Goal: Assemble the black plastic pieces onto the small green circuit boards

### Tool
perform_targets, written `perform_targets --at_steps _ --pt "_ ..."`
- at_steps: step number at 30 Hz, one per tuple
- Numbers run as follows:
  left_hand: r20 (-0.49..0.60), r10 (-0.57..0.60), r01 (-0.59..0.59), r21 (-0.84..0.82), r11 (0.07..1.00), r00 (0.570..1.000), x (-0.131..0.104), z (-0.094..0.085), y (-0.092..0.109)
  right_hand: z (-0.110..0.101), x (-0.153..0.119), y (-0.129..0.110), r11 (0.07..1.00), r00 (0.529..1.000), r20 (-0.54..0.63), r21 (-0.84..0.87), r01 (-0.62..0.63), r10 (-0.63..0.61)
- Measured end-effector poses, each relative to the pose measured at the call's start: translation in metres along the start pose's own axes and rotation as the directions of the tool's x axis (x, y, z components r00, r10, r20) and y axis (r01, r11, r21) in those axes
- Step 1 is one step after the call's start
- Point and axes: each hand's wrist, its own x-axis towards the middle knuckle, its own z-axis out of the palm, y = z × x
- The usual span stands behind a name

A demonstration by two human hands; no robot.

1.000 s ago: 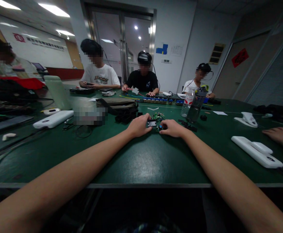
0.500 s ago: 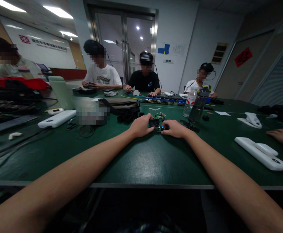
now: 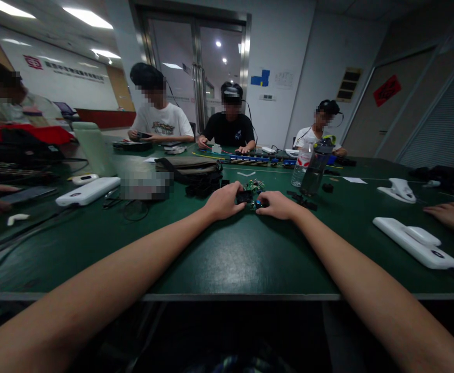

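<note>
Near the middle of the green table (image 3: pixel 211 259), my left hand (image 3: pixel 226 201) has its fingers closed on a small black part (image 3: pixel 244 197). My right hand (image 3: pixel 277 204), just to the right, pinches a small dark and blue part (image 3: pixel 258 204). The two parts are close together; whether they touch cannot be made out. A small heap of green circuit pieces and wires (image 3: pixel 255 185) lies just beyond my fingers.
Black straps (image 3: pixel 203 187) and a grey-brown bag (image 3: pixel 190 168) lie left of my hands. Bottles (image 3: pixel 315 168) stand right. White power banks (image 3: pixel 88 191) flank both sides. Several people sit around the table; a person's hand (image 3: pixel 450 216) rests far right, others' hands far left.
A person's hands have come into view at the far left edge. The whole view has shifted slightly. My hands keep nearly the same pose and still hold the parts.
</note>
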Motion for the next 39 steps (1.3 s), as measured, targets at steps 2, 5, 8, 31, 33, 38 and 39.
perform_targets --at_steps 2,5,8,31,33,38,39 --pt "0.004 -0.001 0.001 -0.002 1.0 1.0 0.0002 -0.0001 -0.0002 0.0001 -0.0002 0.0002 1.0 1.0 -0.003 0.002 -0.004 0.004" --pt "0.005 -0.001 0.001 -0.004 1.0 1.0 0.0007 0.0004 -0.0007 0.0004 -0.0004 0.0007 1.0 1.0 -0.001 0.004 -0.01 0.01" --pt "0.005 0.003 -0.003 -0.004 1.0 1.0 0.0009 0.0011 -0.001 0.0005 -0.0004 0.0011 1.0 1.0 -0.002 0.008 -0.008 0.008" --pt "0.011 0.008 -0.008 -0.003 1.0 1.0 0.0005 0.0009 -0.0016 -0.0001 0.0002 0.0002 1.0 1.0 -0.003 0.004 -0.019 0.019" --pt "0.012 0.011 -0.011 -0.005 1.0 1.0 0.0003 0.0008 -0.0016 -0.0005 0.0002 0.0001 1.0 1.0 0.001 -0.001 -0.018 0.018" --pt "0.015 0.018 -0.018 0.001 1.0 1.0 0.0003 0.0007 -0.0017 -0.0018 -0.0003 -0.001 1.0 1.0 0.002 0.003 -0.022 0.022" --pt "0.017 0.016 -0.016 0.001 1.0 1.0 0.0004 0.0007 -0.0017 -0.0021 -0.0005 -0.0014 1.0 1.0 0.004 0.004 -0.025 0.025"
